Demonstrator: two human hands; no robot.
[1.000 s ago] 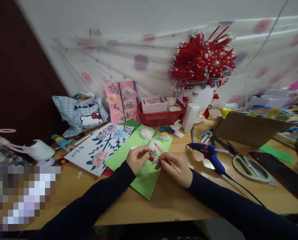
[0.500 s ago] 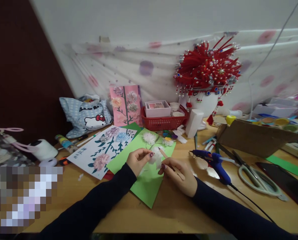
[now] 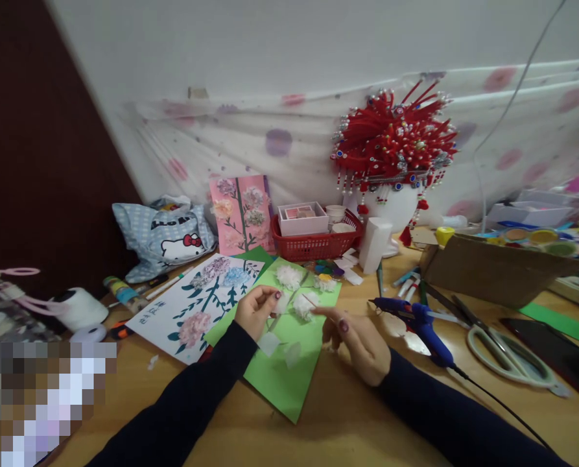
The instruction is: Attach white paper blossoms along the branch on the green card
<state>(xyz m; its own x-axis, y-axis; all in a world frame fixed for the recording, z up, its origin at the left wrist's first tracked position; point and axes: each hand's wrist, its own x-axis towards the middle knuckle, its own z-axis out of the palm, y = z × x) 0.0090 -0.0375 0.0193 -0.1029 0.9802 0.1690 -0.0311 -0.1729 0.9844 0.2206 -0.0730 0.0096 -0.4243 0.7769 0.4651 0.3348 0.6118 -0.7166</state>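
A light green sheet [image 3: 282,383] lies on the table with white ruffled flowers [image 3: 289,277] near its top and another white flower [image 3: 305,307] between my hands. My left hand [image 3: 259,312] pinches a small white petal piece [image 3: 280,303] over the sheet's left side. Pinched in my right hand [image 3: 358,340] is a thin stick [image 3: 316,305], its tip at the middle flower. Two loose white pieces, one squarish [image 3: 268,344] and one rounded [image 3: 293,355], rest on the green sheet below.
Right of my right hand lie a blue glue gun [image 3: 415,321] and large scissors [image 3: 510,357]. A flower picture on white paper [image 3: 163,327] is at the left. Behind stand a red basket [image 3: 313,246], a pink picture [image 3: 228,233] and a red headdress [image 3: 396,139].
My hands have moved apart, the right one drawing right with the stick. The middle flower and two loose white pieces now show more clearly. The view has shifted slightly.
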